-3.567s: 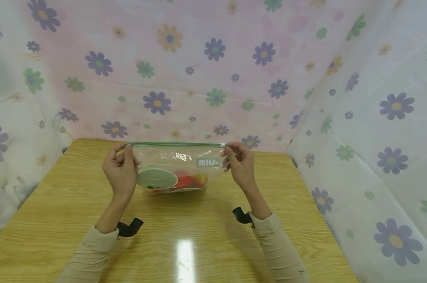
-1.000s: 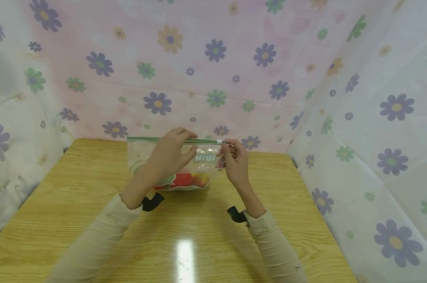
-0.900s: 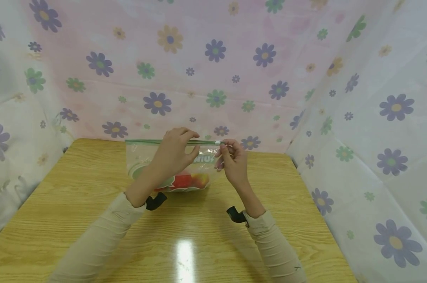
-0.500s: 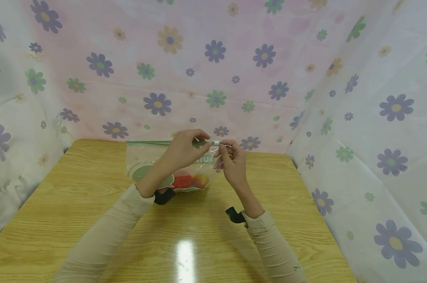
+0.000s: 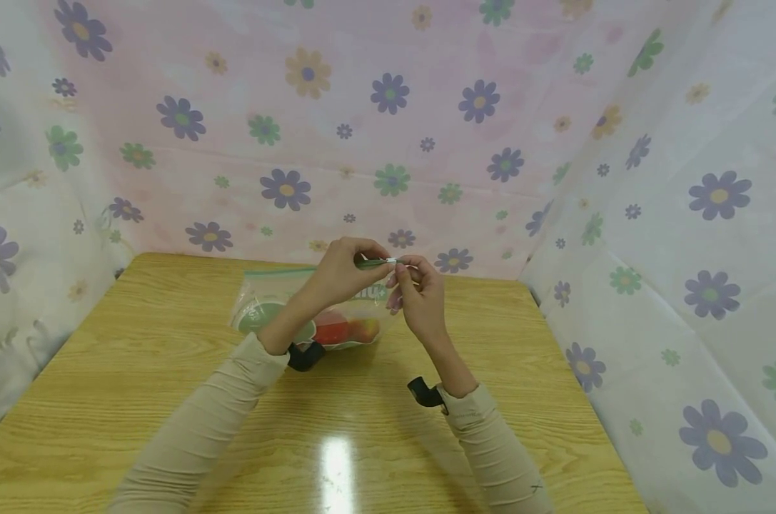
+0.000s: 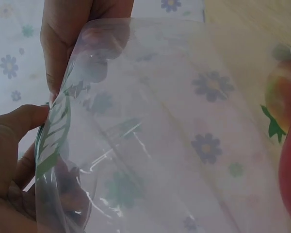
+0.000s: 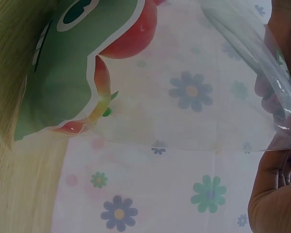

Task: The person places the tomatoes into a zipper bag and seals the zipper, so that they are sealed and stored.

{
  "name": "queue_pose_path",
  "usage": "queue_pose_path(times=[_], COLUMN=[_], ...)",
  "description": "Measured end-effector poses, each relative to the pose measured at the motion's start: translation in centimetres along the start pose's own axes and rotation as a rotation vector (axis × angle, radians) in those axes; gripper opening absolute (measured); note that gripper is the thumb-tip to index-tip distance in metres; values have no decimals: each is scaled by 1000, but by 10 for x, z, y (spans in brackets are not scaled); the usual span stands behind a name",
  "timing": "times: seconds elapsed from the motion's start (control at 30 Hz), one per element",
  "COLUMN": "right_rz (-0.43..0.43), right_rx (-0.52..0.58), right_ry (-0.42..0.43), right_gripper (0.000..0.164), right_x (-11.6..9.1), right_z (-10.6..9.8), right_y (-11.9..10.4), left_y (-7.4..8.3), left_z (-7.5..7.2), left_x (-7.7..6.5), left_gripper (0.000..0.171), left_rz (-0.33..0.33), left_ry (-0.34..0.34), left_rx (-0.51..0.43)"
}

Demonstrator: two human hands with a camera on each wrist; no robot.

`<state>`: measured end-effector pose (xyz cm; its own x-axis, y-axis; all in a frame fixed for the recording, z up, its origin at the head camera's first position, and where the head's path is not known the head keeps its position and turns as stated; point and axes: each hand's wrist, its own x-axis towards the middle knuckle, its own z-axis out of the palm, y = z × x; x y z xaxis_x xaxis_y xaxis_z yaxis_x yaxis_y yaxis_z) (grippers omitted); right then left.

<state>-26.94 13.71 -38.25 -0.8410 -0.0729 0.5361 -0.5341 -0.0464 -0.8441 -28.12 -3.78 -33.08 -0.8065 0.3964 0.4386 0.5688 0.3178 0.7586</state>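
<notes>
A clear zip bag (image 5: 268,285) with a green zip strip and a green printed patch stands on the table between my hands. Red fruit (image 5: 331,328) and a yellow-red fruit (image 5: 364,330) show through its lower part. Thumb and fingers of my left hand (image 5: 341,275) pinch the zip strip at the white slider (image 5: 391,260). Just beside it, my right hand (image 5: 424,293) pinches the bag's top right corner. In the left wrist view the left hand's thumb (image 6: 31,116) presses on the bag's edge. The left hand and forearm hide part of the bag's front.
The wood-grain table (image 5: 490,335) reflects a bright light near its front. Flower-printed cloth (image 5: 388,143) hangs behind and at both sides. Black curved mounts (image 5: 424,392) stick out from both wrists.
My left hand has left the top left corner and moved right along the zip strip to the slider. That corner now leans lower. The right hand keeps its pinch, shifted slightly left.
</notes>
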Motion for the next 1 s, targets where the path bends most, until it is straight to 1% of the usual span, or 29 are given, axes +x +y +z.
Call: queue_pose_path(times=[0.2, 0.4, 0.6, 0.8, 1.0], right_rz=[0, -1, 6, 25, 33], right_rx=[-2, -15, -30, -28, -30], right_ry=[1, 3, 7, 3, 10], right_gripper=[18, 21, 21, 24, 16], right_x=[-1, -1, -3, -4, -4], right_z=[1, 0, 0, 0, 0], right_y=[0, 1, 2, 0, 0], left_y=[-4, -6, -7, -7, -7], left_z=[3, 5, 5, 6, 6], left_x=[-1, -4, -6, -9, -10], left_gripper=[16, 16, 18, 17, 17], left_rz=[9, 3, 5, 18, 46], left_ry=[25, 53, 76, 79, 91], left_rx=[-19, -2, 40, 92, 165])
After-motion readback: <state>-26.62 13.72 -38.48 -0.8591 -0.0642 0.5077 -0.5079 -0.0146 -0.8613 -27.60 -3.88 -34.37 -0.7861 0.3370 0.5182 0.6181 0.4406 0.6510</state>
